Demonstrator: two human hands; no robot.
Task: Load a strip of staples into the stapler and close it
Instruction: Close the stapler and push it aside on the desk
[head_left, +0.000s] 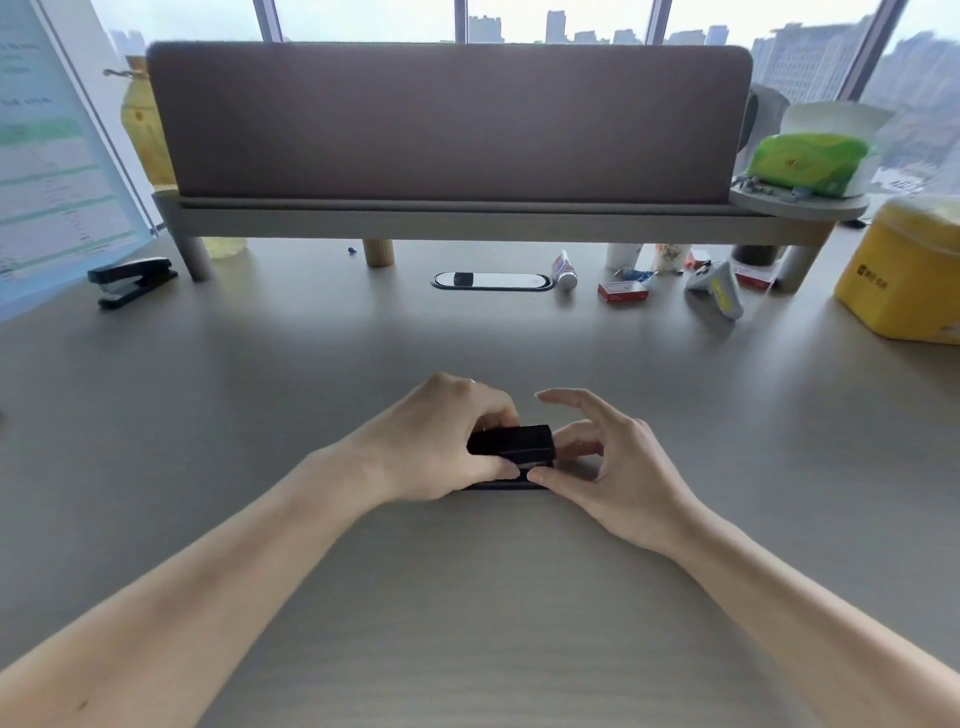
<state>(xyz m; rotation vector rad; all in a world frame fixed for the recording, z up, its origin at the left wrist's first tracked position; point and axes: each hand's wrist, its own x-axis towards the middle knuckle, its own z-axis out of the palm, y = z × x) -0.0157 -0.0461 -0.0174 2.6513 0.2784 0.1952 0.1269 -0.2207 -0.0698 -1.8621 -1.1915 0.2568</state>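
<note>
The big gray desk (467, 597) holds everything, and both arms reach in over it toward the middle. The left hand (441, 441) is wrapped around one end of the small black stapler (511, 441), with its fingers (501, 415) curled tight over the top and its thumb pressed on the near side. The right hand (618, 467) meets the stapler from the other end. Its thumb and one finger pinch in at the stapler's tip, while its other fingers are spread apart and lifted in the air. So the stapler sits right between the two hands, touching both. Its long side runs left to right, from one hand across to the other. The top part looks tipped up a little above the flat base (504, 486), which rests on the desk, so it seems to be open. I cannot see any staples inside it; they are too small or hidden. The left hand has the firmer hold, so it is likely the one keeping the stapler steady. A little red box (622, 292) lies far away, past the fingers, near the back of the desk.
</note>
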